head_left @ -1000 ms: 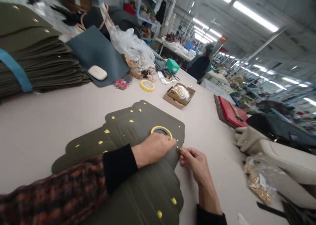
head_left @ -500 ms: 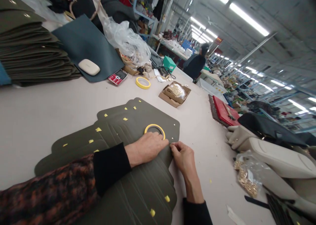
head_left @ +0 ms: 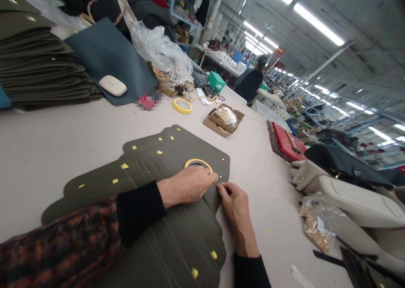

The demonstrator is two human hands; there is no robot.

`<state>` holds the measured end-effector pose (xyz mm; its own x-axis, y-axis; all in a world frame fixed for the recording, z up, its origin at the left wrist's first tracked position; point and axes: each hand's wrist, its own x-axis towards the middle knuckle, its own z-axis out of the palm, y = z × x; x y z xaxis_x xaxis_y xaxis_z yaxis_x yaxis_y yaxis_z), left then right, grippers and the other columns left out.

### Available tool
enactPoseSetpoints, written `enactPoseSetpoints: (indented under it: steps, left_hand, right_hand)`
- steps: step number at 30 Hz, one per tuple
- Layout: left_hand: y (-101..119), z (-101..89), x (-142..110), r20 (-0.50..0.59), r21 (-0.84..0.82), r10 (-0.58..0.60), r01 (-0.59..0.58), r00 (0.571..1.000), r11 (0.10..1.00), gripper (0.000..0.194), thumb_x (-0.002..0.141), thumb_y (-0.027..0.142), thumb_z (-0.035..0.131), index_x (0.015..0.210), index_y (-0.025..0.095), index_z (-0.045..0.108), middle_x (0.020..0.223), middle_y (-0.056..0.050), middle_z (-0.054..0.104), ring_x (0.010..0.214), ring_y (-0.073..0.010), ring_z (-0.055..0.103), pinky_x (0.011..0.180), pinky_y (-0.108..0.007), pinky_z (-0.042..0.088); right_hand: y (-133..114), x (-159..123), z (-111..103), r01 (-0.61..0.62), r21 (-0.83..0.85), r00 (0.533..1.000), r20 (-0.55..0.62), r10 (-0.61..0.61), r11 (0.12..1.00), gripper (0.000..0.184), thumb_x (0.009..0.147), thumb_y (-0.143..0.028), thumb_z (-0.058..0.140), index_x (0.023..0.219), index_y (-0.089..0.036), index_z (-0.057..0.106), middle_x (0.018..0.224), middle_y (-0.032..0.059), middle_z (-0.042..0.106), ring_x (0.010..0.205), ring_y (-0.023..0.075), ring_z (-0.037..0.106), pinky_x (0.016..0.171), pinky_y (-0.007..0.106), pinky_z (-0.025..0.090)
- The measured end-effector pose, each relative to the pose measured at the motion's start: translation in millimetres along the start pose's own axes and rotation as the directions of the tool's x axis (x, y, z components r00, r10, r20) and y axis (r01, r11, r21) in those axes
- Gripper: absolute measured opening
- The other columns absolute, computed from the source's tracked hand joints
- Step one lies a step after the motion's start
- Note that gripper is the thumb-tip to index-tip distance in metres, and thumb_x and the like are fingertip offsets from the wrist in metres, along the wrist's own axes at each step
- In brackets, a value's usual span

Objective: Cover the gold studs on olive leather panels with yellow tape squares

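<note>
Dark olive-green sheets with rounded tabs (head_left: 177, 241) lie overlapped like a fan on the table, dotted with small yellow tape pieces (head_left: 124, 166). Over the upper sheet, my left hand (head_left: 190, 184) is closed on the near side of a roll of yellow tape (head_left: 192, 160), whose far rim shows beyond the knuckles. My right hand (head_left: 233, 199) is beside the sheets' right edge, thumb and forefinger pinched close to my left fingertips. Whatever is in that pinch is too small to make out.
A tall stack of olive pieces (head_left: 38, 68) stands at the left, near a blue-grey sheet (head_left: 110, 60) bearing a white case (head_left: 112, 85). Beyond are another yellow tape roll (head_left: 182, 106) and a cardboard box of gold hardware (head_left: 224, 117). Pale bags (head_left: 357, 199) crowd the right.
My left hand has turned and shifted slightly, its fingertips rising a little, and the tape roll's visible rim has tilted with it. My right hand stays nearly in place.
</note>
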<state>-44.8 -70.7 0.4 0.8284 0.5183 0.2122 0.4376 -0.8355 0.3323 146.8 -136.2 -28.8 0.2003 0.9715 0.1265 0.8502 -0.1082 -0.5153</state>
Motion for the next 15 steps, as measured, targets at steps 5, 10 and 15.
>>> enactPoseSetpoints:
  steps: [5, 10, 15]
  left_hand:
    - [-2.8, -3.7, 1.1, -0.071, -0.061, -0.014, 0.010, 0.997, 0.998, 0.020, 0.095, 0.018, 0.039, 0.097, 0.019, 0.058, 0.091, -0.005, 0.064, 0.083, -0.0180, 0.060, 0.074, -0.028, 0.046]
    - [-6.0, -5.1, 2.0, -0.122, -0.194, -0.005, -0.019, 0.993, 0.981, 0.025, 0.097, 0.022, 0.041, 0.116, 0.022, 0.057, 0.102, -0.003, 0.068, 0.097, -0.0167, 0.063, 0.086, -0.027, 0.047]
    - [-7.8, -2.0, 2.3, -0.140, -0.205, -0.010, -0.019, 0.990, 0.979, 0.046, 0.095, 0.021, 0.048, 0.139, 0.021, 0.036, 0.123, -0.007, 0.063, 0.112, -0.0193, 0.060, 0.096, -0.032, 0.046]
  right_hand:
    - [-5.7, 3.2, -7.3, -0.073, 0.040, 0.994, 0.081, 0.070, 0.997, 0.024, 0.080, -0.034, 0.055, 0.072, -0.020, 0.073, 0.071, 0.0033, 0.072, 0.067, 0.0194, 0.065, 0.063, 0.028, 0.045]
    - [-5.0, 1.6, -17.5, -0.069, 0.180, 0.969, 0.244, 0.023, 0.981, 0.025, 0.081, -0.034, 0.057, 0.072, -0.018, 0.074, 0.066, 0.0024, 0.070, 0.065, 0.0187, 0.064, 0.060, 0.027, 0.046]
    - [-14.3, -1.0, -15.6, 0.125, 0.378, 0.992, -0.079, -0.103, 0.917, 0.023, 0.084, -0.033, 0.057, 0.097, -0.018, 0.071, 0.093, 0.0073, 0.073, 0.081, 0.0193, 0.066, 0.075, 0.031, 0.052]
